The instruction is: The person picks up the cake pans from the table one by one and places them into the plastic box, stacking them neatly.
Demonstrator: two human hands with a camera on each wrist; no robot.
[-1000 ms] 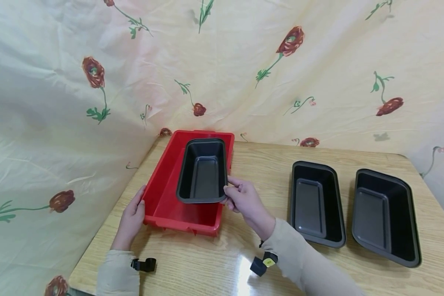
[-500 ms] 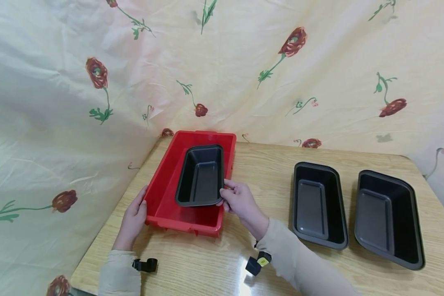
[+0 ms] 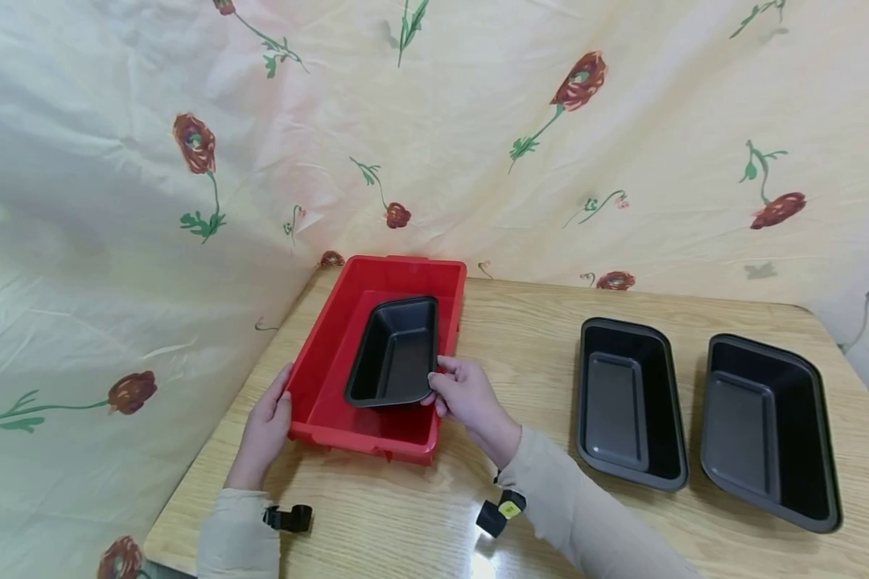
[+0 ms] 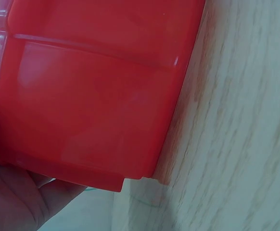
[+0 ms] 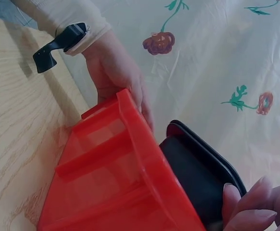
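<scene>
floral cloth (image 3: 449, 161) hangs behind a wood-grain table (image 3: 521, 330). a red plastic tray (image 3: 365, 441) is left of two black loaf pans (image 3: 619, 410) (image 3: 742, 438). a third loaf pan (image 3: 397, 358) is tilted partly inside the tray, the right hand (image 3: 472, 398) pinching its near right corner; the left hand (image 3: 266, 426) grips the tray's near left side.

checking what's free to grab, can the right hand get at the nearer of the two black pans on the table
Probably not without letting go first: the right hand pinches another black pan by its rim. Otherwise the way across the table to the nearer pan looks free.
</scene>
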